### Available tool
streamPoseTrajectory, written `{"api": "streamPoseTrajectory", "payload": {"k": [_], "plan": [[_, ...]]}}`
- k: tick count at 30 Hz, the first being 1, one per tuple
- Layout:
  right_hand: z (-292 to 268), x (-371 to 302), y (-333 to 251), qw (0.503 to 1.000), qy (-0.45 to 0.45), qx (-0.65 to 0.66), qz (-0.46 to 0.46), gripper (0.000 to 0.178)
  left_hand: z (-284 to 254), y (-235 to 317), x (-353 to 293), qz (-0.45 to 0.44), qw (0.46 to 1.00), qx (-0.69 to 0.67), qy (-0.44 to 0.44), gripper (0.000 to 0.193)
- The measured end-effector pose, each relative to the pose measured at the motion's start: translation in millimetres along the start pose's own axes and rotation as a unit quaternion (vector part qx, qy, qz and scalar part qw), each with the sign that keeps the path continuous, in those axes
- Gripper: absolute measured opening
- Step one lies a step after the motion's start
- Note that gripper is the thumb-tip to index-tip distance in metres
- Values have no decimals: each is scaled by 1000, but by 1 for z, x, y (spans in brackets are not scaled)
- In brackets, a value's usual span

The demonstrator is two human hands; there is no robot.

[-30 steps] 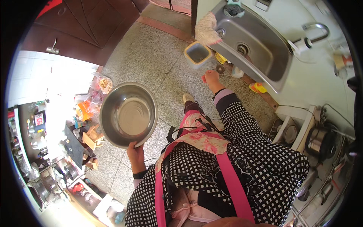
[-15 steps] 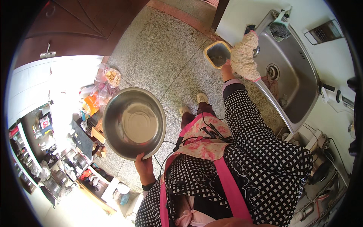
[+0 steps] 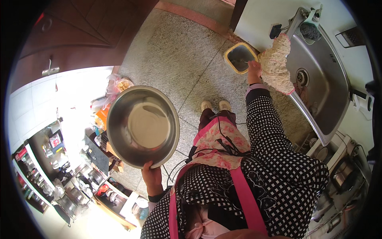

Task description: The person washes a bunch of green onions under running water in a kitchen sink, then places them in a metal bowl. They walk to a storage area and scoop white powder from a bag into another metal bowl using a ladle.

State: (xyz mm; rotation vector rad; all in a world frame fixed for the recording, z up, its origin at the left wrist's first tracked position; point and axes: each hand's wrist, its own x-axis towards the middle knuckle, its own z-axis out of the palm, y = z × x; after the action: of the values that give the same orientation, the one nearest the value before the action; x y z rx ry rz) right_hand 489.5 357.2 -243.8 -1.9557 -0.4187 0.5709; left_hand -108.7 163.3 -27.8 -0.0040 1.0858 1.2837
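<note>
A wide stainless steel basin (image 3: 145, 127) hangs tilted at my left, its inside facing up; only a shallow glint shows at its bottom. My left hand (image 3: 152, 175) grips its near rim, thumb over the edge. Ahead on the right, my right hand (image 3: 254, 71) is closed beside a bin with a yellow rim (image 3: 234, 68). A small pale bit shows at its fingertips, too small to name. Right against this hand hangs a crumpled cream cloth (image 3: 276, 65), draped over the sink's front edge.
The metal sink (image 3: 324, 75) on the right has a drain and a scrubber holder (image 3: 310, 32) at its far end. Plastic bags (image 3: 119, 83) and crowded shelves (image 3: 43, 159) line the left. A dark brown door (image 3: 71, 36) stands far left. Black cables (image 3: 223, 139) lie across my apron.
The whole view has shifted slightly, and my feet now stand side by side. The basin stays in my left hand. My right hand remains near the bin and the cloth.
</note>
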Motion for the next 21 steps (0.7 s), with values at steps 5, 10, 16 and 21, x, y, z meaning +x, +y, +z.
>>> {"api": "streamPoseTrajectory", "payload": {"k": [5, 10, 16, 21], "plan": [[16, 6, 22, 988, 54, -71, -125, 22, 2, 0, -5, 20, 1000, 12, 3, 50], [53, -67, 4, 716, -244, -498, -424, 14, 5, -7, -6, 58, 998, 9, -25, 44], [74, -229, -60, 774, -625, -70, 70, 19, 6, -4, -16, 141, 989, 23, 37, 52], [50, -278, -109, 733, -673, -59, 77, 20, 16, 12, -9, 155, 980, 68, 106, 51]]}}
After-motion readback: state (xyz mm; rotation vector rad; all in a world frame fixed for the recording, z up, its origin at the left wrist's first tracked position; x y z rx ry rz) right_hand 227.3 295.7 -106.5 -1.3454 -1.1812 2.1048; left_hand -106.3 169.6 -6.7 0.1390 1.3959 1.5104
